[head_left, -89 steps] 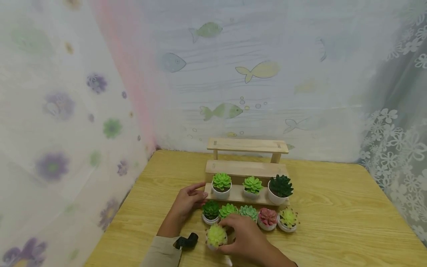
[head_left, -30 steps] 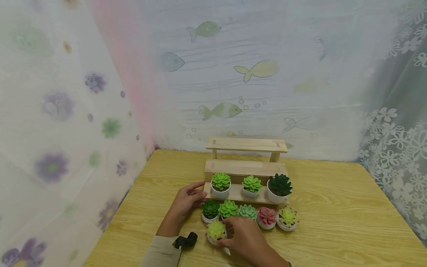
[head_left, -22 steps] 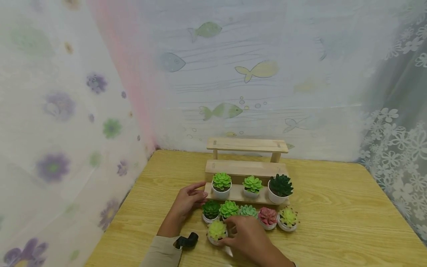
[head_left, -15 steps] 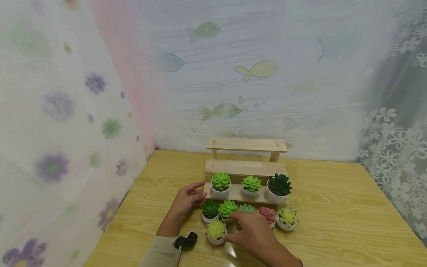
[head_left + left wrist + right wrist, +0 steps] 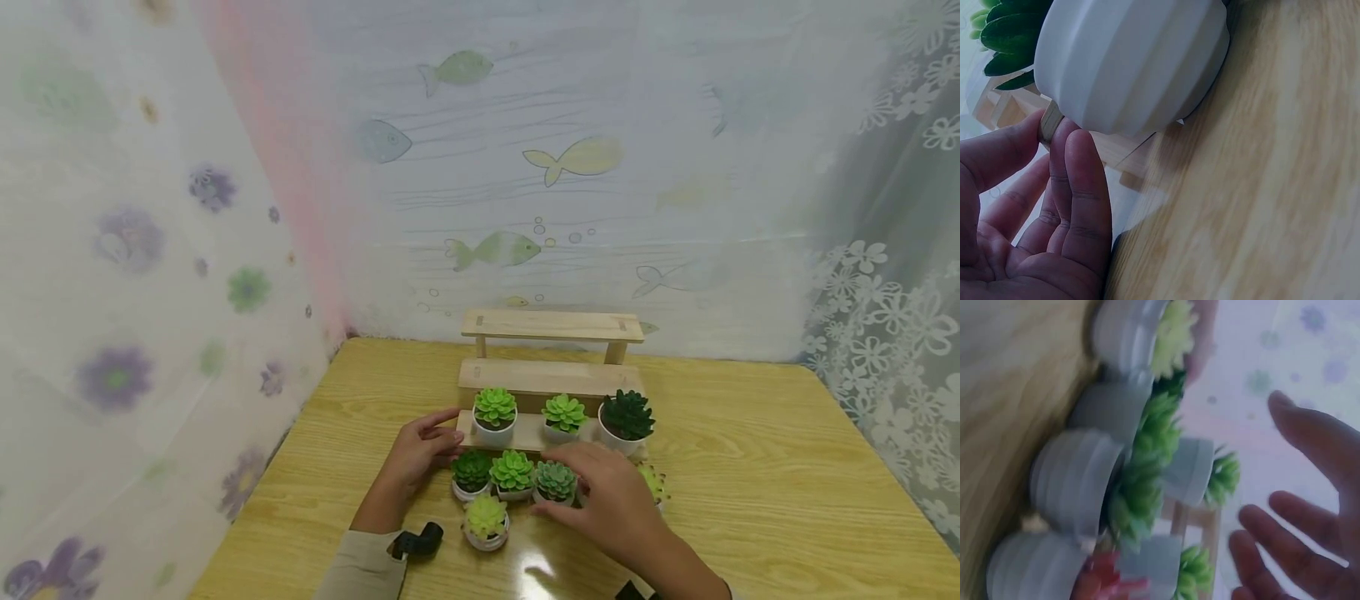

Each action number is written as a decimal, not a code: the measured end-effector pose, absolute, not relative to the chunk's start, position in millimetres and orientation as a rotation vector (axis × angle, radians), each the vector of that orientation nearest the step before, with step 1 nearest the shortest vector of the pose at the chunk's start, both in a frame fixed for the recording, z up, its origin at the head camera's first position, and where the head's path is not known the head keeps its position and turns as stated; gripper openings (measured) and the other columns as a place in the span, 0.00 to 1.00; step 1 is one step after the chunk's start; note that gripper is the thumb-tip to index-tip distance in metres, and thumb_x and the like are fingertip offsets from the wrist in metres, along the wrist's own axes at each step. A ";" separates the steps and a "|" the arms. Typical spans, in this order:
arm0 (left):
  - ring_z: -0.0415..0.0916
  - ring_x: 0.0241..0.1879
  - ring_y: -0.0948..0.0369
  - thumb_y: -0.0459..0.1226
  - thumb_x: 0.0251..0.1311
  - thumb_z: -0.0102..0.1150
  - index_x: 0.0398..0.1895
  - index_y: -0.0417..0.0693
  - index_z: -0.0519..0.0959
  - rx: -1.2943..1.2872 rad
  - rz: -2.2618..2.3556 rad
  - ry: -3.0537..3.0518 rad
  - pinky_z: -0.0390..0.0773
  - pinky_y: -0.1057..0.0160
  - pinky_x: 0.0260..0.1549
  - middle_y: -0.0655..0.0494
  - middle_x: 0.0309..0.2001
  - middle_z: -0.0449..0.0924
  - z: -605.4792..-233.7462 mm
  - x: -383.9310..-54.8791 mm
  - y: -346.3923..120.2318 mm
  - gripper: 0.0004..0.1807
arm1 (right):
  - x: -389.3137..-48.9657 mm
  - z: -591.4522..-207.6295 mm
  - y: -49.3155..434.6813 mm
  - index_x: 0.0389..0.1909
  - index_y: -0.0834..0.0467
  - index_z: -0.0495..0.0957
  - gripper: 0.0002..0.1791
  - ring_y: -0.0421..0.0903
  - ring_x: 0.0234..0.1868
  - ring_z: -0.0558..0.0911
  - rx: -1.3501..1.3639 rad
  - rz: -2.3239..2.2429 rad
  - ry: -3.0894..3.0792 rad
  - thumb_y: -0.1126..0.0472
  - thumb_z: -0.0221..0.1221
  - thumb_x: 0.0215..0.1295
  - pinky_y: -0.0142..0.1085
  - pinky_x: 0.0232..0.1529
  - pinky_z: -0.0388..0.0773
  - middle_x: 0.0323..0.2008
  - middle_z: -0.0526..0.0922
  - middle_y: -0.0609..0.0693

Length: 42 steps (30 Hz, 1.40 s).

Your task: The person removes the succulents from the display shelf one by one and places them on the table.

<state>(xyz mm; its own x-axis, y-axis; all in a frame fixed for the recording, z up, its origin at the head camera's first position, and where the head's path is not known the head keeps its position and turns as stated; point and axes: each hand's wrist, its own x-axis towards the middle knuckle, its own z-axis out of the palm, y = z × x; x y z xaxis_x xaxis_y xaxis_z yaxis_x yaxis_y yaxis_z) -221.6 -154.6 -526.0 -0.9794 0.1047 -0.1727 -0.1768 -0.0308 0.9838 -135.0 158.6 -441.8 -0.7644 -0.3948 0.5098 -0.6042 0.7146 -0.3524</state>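
My left hand (image 5: 416,452) pinches the left end of the lowest board of a wooden tiered plant stand (image 5: 549,377); the left wrist view shows thumb and fingers on the board's edge (image 5: 1052,122), below a ribbed white pot (image 5: 1129,62). My right hand (image 5: 609,500), fingers spread and holding nothing, hovers around a blue-green potted succulent (image 5: 556,481). In the right wrist view its fingers are apart from the pots. A yellow-green potted succulent (image 5: 486,518) stands alone at the front. The red succulent (image 5: 1100,575) is hidden behind my right hand in the head view.
On the lowest board stand two light-green succulents (image 5: 495,408) and a dark-green one (image 5: 627,417). The front row also has a dark-green (image 5: 472,472), a light-green (image 5: 512,472) and a yellow succulent (image 5: 654,483), mostly covered. A patterned curtain (image 5: 555,167) hangs behind the table (image 5: 750,467).
My right hand has let go of the yellow-green succulent, now a little farther back than at first, and has moved right to the blue-green one. My left hand stays on the stand.
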 end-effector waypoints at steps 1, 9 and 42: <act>0.89 0.37 0.59 0.34 0.66 0.69 0.72 0.44 0.74 -0.084 2.129 2.028 0.88 0.61 0.36 0.50 0.43 0.89 -526.1 -221.3 -154.7 0.31 | -136.9 -441.9 161.7 0.54 0.46 0.87 0.35 0.30 0.28 0.72 0.791 0.718 -2.478 0.40 0.82 0.41 0.30 0.33 0.74 0.50 0.87 0.39; 0.89 0.37 0.59 0.34 0.65 0.69 0.73 0.44 0.73 -0.065 2.140 2.001 0.88 0.61 0.35 0.50 0.45 0.89 -528.1 -221.5 -156.3 0.32 | -152.1 -440.8 185.3 0.57 0.50 0.85 0.39 0.53 0.63 0.75 0.773 0.779 -2.319 0.47 0.84 0.39 0.56 0.60 0.72 0.63 0.80 0.51; 0.89 0.37 0.59 0.34 0.66 0.69 0.72 0.46 0.74 -0.086 2.120 2.014 0.87 0.61 0.36 0.51 0.43 0.90 -527.2 -222.0 -156.4 0.31 | -186.8 -469.7 229.7 0.74 0.61 0.66 0.58 0.68 0.67 0.68 0.294 1.022 -2.481 0.50 0.84 0.43 0.70 0.58 0.71 0.70 0.66 0.67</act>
